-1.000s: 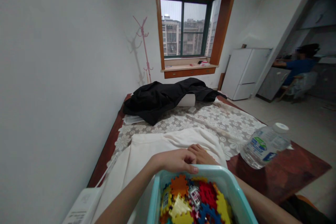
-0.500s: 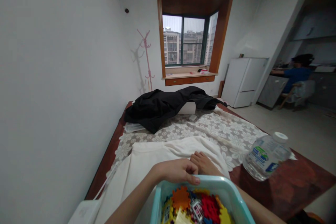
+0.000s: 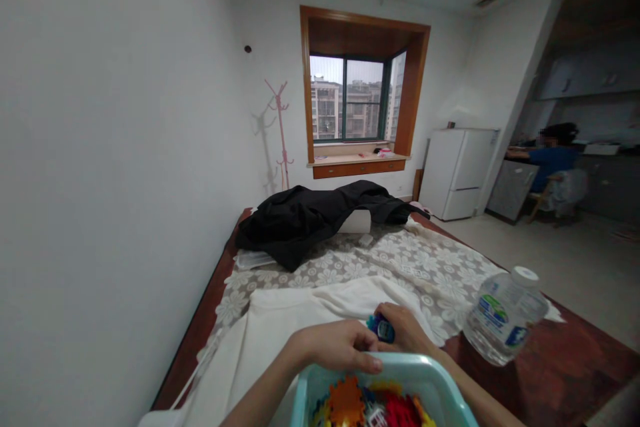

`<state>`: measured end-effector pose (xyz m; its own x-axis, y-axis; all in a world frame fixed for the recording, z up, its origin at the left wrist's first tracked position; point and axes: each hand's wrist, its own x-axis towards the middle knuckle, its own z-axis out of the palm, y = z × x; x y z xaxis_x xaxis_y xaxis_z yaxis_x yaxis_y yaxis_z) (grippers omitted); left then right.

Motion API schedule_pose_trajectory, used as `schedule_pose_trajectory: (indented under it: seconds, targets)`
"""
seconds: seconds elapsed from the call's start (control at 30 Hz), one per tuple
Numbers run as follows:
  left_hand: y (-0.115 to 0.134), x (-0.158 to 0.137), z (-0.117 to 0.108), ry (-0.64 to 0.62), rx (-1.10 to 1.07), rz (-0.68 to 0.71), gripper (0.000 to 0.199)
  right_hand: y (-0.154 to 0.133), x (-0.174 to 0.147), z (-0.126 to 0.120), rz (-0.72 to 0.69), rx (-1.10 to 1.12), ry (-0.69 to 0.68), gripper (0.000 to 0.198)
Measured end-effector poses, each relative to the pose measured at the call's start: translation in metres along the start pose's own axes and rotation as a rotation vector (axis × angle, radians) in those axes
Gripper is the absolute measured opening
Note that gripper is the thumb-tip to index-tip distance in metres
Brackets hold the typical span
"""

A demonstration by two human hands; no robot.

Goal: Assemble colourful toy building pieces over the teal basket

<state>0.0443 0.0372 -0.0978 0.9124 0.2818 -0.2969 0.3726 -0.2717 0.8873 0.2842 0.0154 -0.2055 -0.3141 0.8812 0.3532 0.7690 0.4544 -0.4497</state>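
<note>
A light-blue plastic basket (image 3: 395, 365) stands at the bottom of the view, full of colourful plastic toy pieces, among them an orange gear-shaped one (image 3: 346, 401) and a red one (image 3: 401, 409). My left hand (image 3: 345, 345) is closed over the basket's far rim, thumb on the inner side. Just beyond that rim, my right hand (image 3: 404, 328) holds a small blue toy piece (image 3: 383, 328) with a teal toothed edge, above the white cloth (image 3: 305, 305). Part of the piece is hidden behind my fingers.
A large clear water bottle (image 3: 505, 317) stands on the red-brown table (image 3: 565, 357) to the right. Black cloth (image 3: 315, 213) lies across the far end of the floral tablecloth (image 3: 420, 260). A person in blue (image 3: 553, 163) sits in the background at right, near a white fridge (image 3: 460, 173).
My right hand has lifted slightly and turned, bringing the blue toy piece into sight. My left hand stays on the basket rim. The camera has tilted up a little.
</note>
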Motion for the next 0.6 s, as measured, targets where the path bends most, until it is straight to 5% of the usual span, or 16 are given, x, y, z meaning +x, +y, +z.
schedule_pose_trajectory:
  seconds: [0.3, 0.43, 0.53, 0.6]
  targets:
    - [0.0, 0.001, 0.0, 0.03, 0.009, -0.031, 0.068, 0.028, 0.001, -0.013, 0.272, 0.325, 0.559, 0.052]
    - [0.0, 0.002, 0.0, 0.051, -0.008, -0.031, 0.071, 0.022, 0.012, -0.058, 0.335, 0.463, 0.575, 0.061]
    - [-0.001, 0.002, 0.001, 0.05, -0.014, -0.02, 0.069, -0.014, 0.011, -0.106, 0.2, 0.536, 0.543, 0.064]
    - [-0.002, 0.003, 0.0, 0.054, -0.015, -0.013, 0.066, -0.046, 0.001, -0.13, 0.058, 0.562, 0.403, 0.066]
